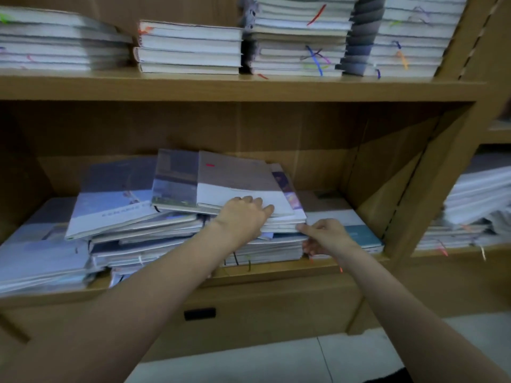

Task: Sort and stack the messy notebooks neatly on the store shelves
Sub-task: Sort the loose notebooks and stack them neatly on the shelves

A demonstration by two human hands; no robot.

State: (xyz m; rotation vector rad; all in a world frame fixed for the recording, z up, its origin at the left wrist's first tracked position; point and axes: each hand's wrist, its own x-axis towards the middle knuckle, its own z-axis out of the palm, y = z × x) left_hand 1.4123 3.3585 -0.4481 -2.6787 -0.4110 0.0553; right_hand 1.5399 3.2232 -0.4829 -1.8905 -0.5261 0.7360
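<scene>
Now | lower shelf (276, 275): messy notebooks (171, 225) | hands: left (244, 214) presses, right (326, 236) pinches stack

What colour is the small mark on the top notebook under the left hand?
Red, on the top notebook's grey-brown upper cover, seen in the head view.

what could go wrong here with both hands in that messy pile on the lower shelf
1. The top notebook lies tilted and skewed on the pile; if the left hand lifts or pushes it, it may slide off.
2. The right hand grips the pile's right edge. Pulling there could drag the loose notebooks above out of line or off the shelf.
3. Ribbons hang over the shelf front and might snag.
</scene>
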